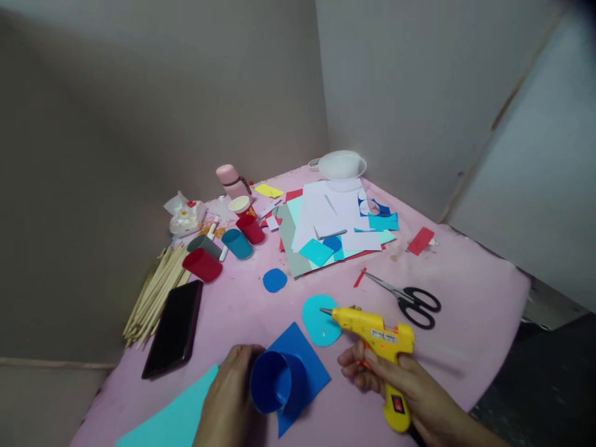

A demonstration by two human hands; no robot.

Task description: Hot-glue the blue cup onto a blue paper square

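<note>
My left hand [230, 391] is closed against the left side of a blue paper tube [298, 375], its fingertips partly hidden behind it. The tube's open end faces me, and a blue paper square [314, 363] lies beneath. In my right hand [395, 375] is a yellow hot glue gun [372, 326], gripped by the handle with fingers at the trigger. Its nozzle points left, above a light blue paper circle [321, 329]. Beyond the tube lies a smaller dark blue paper circle [274, 280].
Black-handled scissors [414, 304] lie right of centre near a red strip [360, 277]. A phone [173, 329] and wooden sticks [156, 292] are at left. Coloured paper tubes [202, 266] stand behind, with a pink bottle [233, 181], stacked paper sheets [321, 211] and a white bowl [342, 166].
</note>
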